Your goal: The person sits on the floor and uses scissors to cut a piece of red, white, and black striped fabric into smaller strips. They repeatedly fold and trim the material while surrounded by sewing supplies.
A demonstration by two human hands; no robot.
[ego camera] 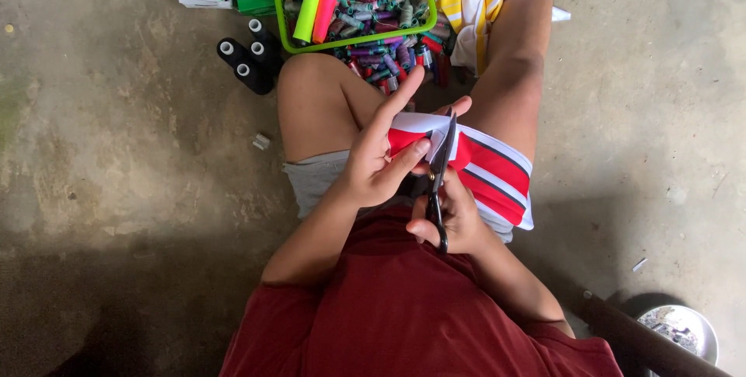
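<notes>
Maroon shirt nearest lens. My right hand closed round black scissors, blades up into red-white striped cloth on my lap. My left hand pinches cloth edge taut for cutting, index finger extended. Green basket of thread spools ahead.

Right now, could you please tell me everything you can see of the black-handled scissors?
The black-handled scissors stand nearly upright in view, dark blades pointing away from the person, tips at the white edge of the red, white and black striped cloth. The right hand grips the black loops; the left hand holds the cloth beside the blades. How far the blades are open is unclear.
</notes>
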